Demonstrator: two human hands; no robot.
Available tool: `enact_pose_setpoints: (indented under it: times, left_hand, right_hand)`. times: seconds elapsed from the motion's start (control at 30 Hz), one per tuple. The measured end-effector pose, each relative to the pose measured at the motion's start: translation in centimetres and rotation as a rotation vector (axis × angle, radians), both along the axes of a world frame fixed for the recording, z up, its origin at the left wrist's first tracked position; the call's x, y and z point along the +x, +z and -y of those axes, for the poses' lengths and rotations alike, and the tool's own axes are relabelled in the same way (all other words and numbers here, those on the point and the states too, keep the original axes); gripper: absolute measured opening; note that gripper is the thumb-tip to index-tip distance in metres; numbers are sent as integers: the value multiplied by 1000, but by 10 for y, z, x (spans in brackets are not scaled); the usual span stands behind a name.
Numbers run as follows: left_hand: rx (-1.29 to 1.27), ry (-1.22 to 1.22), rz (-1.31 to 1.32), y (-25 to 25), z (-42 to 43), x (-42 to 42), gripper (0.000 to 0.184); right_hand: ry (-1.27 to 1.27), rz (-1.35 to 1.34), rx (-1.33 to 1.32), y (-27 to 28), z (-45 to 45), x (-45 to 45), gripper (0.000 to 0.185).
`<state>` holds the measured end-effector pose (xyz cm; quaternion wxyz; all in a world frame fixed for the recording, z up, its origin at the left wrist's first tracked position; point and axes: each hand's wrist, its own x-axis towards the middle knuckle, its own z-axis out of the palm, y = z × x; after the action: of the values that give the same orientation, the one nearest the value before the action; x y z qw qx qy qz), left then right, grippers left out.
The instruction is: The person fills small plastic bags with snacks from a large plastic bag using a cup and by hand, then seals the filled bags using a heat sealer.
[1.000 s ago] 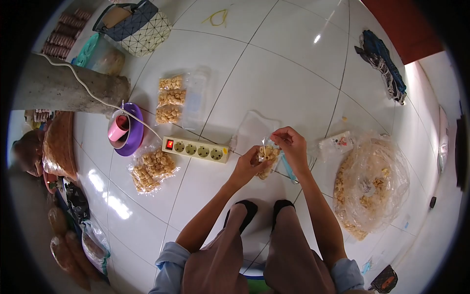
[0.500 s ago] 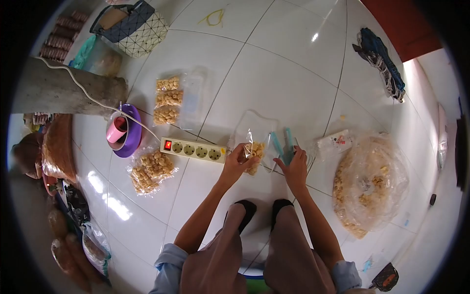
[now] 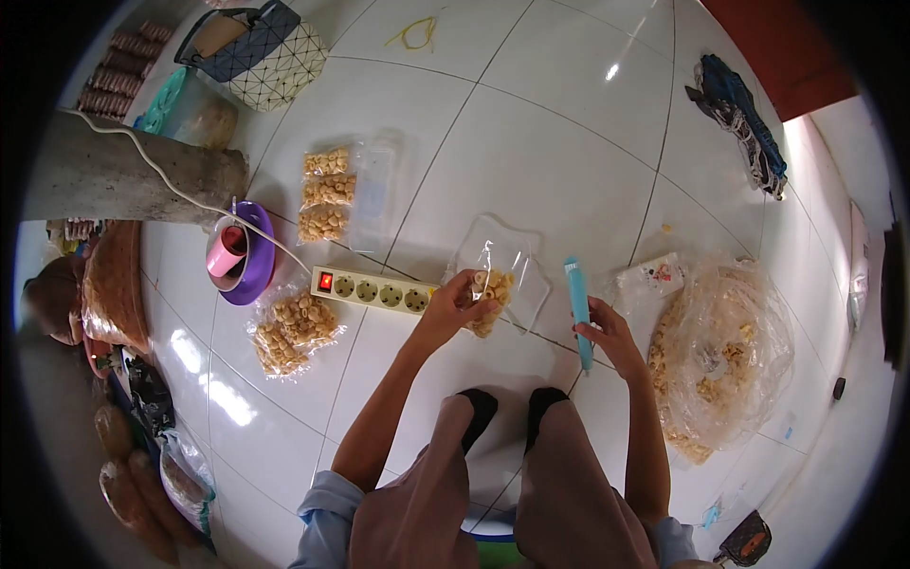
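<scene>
Held a small clear plastic bag of golden snacks (image 3: 494, 296), pinched in the left hand (image 3: 451, 311), over the white tile floor (image 3: 540, 152). Gripped a long light-blue plastic stick (image 3: 578, 303) in the right hand (image 3: 611, 337). Had a cream power strip (image 3: 374, 290) at left.

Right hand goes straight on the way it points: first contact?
Beyond the light-blue tool it holds, the right hand would likely meet the clear plastic on the floor; hand height is unclear, so it may pass above.
</scene>
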<state>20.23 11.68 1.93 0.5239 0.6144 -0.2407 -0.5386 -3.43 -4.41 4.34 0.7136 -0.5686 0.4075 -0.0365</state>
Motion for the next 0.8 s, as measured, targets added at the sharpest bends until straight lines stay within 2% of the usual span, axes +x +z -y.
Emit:
enact_pose_setpoints:
  times: [0.17, 0.5, 0.8]
  left_hand:
    - [33, -50, -29, 8, 3, 4, 38]
    - [68, -153, -2, 15, 5, -4, 46]
    - [103, -240, -10, 21, 4, -3, 46]
  right_hand:
    - [133, -25, -38, 10, -1, 7, 59]
    - [186, -49, -100, 19, -3, 25, 60]
    - [216, -58, -155, 22, -6, 35, 57]
